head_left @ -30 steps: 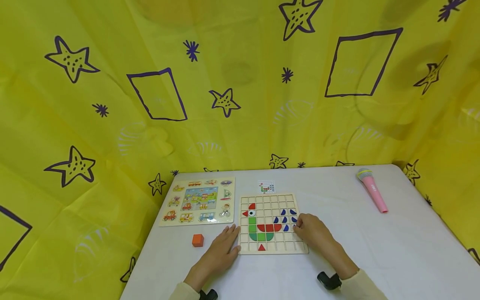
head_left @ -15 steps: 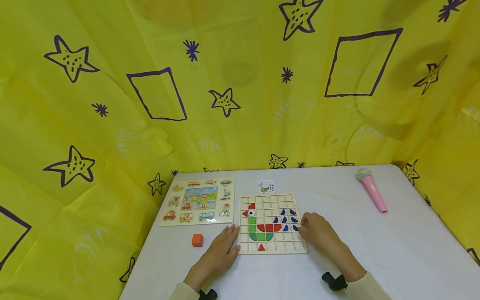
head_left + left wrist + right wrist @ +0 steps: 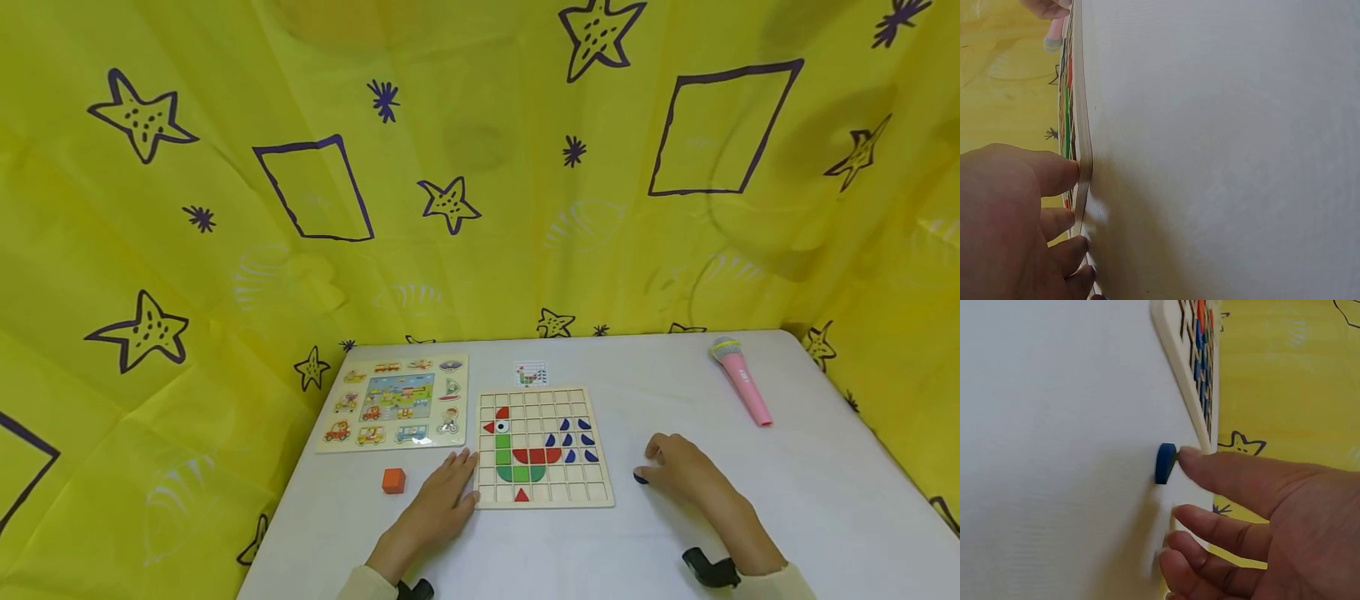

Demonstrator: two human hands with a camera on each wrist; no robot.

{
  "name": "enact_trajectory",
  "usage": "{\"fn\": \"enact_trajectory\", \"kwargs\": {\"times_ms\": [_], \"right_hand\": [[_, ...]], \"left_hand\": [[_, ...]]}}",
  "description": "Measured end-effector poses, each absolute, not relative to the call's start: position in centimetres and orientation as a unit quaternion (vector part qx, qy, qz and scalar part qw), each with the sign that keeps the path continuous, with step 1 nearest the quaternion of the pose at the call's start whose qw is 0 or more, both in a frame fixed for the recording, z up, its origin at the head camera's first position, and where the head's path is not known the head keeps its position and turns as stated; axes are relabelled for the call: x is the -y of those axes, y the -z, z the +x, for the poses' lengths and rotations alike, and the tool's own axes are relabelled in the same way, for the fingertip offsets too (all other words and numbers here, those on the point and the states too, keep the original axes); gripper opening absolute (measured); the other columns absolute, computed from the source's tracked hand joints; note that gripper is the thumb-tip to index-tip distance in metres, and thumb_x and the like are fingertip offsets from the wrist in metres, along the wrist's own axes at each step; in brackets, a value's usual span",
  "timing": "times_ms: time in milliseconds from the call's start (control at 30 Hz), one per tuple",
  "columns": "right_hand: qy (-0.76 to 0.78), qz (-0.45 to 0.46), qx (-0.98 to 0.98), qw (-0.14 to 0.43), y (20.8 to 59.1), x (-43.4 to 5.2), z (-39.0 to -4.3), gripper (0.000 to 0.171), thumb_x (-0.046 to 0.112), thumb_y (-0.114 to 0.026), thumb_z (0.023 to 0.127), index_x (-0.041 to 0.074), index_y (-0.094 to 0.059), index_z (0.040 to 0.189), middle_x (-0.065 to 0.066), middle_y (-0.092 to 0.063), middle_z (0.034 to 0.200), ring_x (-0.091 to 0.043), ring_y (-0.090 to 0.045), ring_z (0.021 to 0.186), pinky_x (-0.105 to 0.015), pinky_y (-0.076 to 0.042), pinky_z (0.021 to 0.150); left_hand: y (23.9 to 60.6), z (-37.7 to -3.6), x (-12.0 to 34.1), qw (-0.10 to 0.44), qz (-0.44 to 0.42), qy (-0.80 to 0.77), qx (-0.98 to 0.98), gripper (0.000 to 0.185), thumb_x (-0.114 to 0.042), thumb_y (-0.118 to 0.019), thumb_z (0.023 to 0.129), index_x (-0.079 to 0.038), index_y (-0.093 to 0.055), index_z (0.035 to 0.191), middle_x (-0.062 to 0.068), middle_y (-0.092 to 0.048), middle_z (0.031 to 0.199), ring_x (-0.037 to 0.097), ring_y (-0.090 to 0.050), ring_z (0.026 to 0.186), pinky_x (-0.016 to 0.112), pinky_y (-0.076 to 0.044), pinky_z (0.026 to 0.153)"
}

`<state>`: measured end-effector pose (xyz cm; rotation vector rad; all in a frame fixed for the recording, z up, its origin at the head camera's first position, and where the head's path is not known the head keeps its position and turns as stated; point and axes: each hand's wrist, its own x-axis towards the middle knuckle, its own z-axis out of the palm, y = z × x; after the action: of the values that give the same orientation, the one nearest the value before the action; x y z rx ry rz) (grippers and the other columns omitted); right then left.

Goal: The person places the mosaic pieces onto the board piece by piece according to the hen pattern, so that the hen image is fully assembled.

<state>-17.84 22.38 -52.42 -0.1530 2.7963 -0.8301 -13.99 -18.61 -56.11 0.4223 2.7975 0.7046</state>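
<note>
A square wooden grid board [image 3: 566, 492] lies on the white table, with red, green and blue flat shapes set in a bird-like pattern. My left hand [image 3: 442, 500] rests at its left side; in the left wrist view the fingertips [image 3: 1067, 175] touch the board's edge. To the right of the board, my right hand [image 3: 686, 471] is low over the table, fingers bent. Right at its thumb tip is a loose blue piece with a curved edge [image 3: 1165, 464]. The other fingers stand apart from that piece, with a gap below the thumb. Several blue pieces [image 3: 587, 440] sit in the grid's right cells.
A small pattern card [image 3: 532, 373] lies behind the board. To the left are a vehicle picture puzzle [image 3: 457, 433] and an orange cube [image 3: 393, 481]. A pink toy microphone [image 3: 742, 383] lies at the back right. Yellow cloth [image 3: 480, 275] hangs beyond the table.
My right hand has moved off the board to the right. A further blue piece now shows in the grid's right column, and another at my thumb. The left hand stays put.
</note>
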Motion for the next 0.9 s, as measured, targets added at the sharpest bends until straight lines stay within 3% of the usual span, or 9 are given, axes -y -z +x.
{"fn": "enact_trajectory", "kwargs": {"times_ms": [300, 500, 700, 900], "right_hand": [[0.313, -0.095, -0.941, 0.083, 53.1, -21.5, -17.1, 0.009, 0.004, -0.073, 0.095, 0.006, -0.066, 0.09, -0.001, -0.056, 0.08, -0.017, -0.051, 0.078, -0.032, -0.045, 0.069], [0.31, -0.089, -0.942, 0.089, 53.2, -21.2, -17.0, 0.008, 0.006, -0.075, 0.093, 0.005, -0.067, 0.096, -0.003, -0.061, 0.087, -0.02, -0.055, 0.082, -0.038, -0.05, 0.074], [0.3, -0.098, -0.946, 0.07, 53.5, -21.0, -16.6, 0.009, -0.001, -0.074, 0.091, 0.004, -0.067, 0.092, -0.004, -0.058, 0.085, -0.019, -0.054, 0.079, -0.037, -0.05, 0.072], [0.285, -0.071, -0.953, 0.07, 53.5, -20.6, -16.3, 0.012, 0.007, -0.077, 0.091, 0.004, -0.066, 0.089, -0.004, -0.06, 0.084, -0.02, -0.054, 0.078, -0.039, -0.05, 0.07]], "left_hand": [[56.1, -13.9, 18.7, 0.112, 0.144, -0.241, -0.953, 0.066, -0.037, -0.055, 0.108, -0.017, -0.034, 0.167, 0.005, -0.03, 0.174, 0.034, -0.023, 0.162, 0.059, -0.027, 0.128], [56.1, -13.9, 18.6, 0.114, 0.142, -0.244, -0.952, 0.066, -0.038, -0.055, 0.108, -0.017, -0.033, 0.167, 0.004, -0.029, 0.174, 0.034, -0.023, 0.162, 0.059, -0.027, 0.128], [55.9, -13.8, 18.6, 0.116, 0.141, -0.243, -0.953, 0.066, -0.037, -0.054, 0.108, -0.017, -0.033, 0.167, 0.005, -0.029, 0.174, 0.034, -0.023, 0.162, 0.059, -0.027, 0.128], [55.8, -13.8, 18.6, 0.116, 0.141, -0.244, -0.952, 0.066, -0.038, -0.054, 0.108, -0.017, -0.033, 0.167, 0.004, -0.029, 0.174, 0.034, -0.023, 0.162, 0.059, -0.027, 0.128]]}}
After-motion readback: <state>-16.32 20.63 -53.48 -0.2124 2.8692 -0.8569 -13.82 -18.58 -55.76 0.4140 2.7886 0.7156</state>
